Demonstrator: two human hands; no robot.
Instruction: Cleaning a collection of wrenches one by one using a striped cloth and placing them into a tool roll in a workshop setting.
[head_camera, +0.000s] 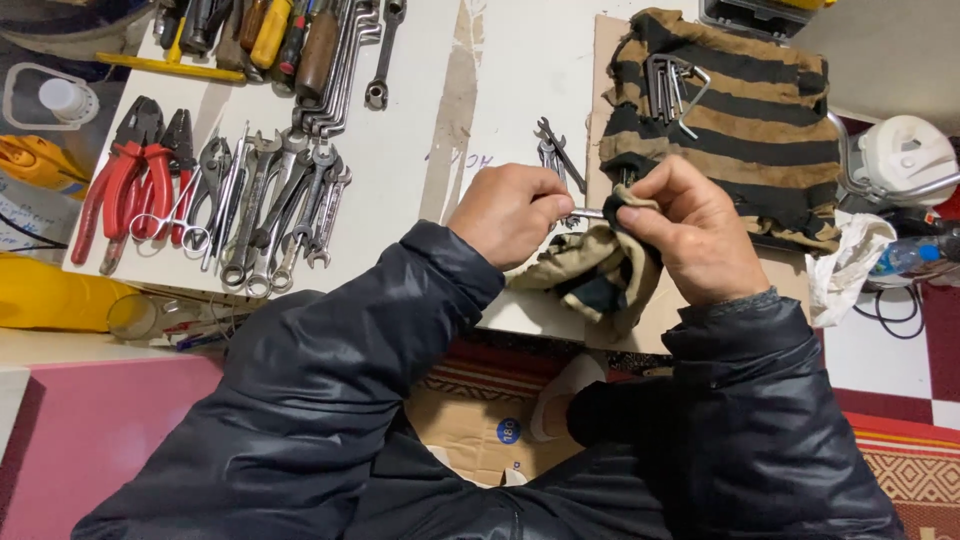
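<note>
My left hand (512, 212) is closed in a fist around a small metal tool (588, 213), of which only a short shiny stub shows between my two hands. My right hand (692, 232) is closed too, its fingers pinching a fold of a tan and dark cloth (590, 272) against the end of that tool. The cloth hangs down from my right hand over the near edge of the white table (420, 130).

Taking the tool as the landmark: just beyond it lie a couple of small loose spanners (552, 150) on the table. Beyond it and to the right, a striped brown and black rag (760, 130) is spread out, with a set of hex keys (670, 85) on top. Well to the left lies a row of spanners (285, 205), and farther left, red-handled pliers (130, 185).
</note>
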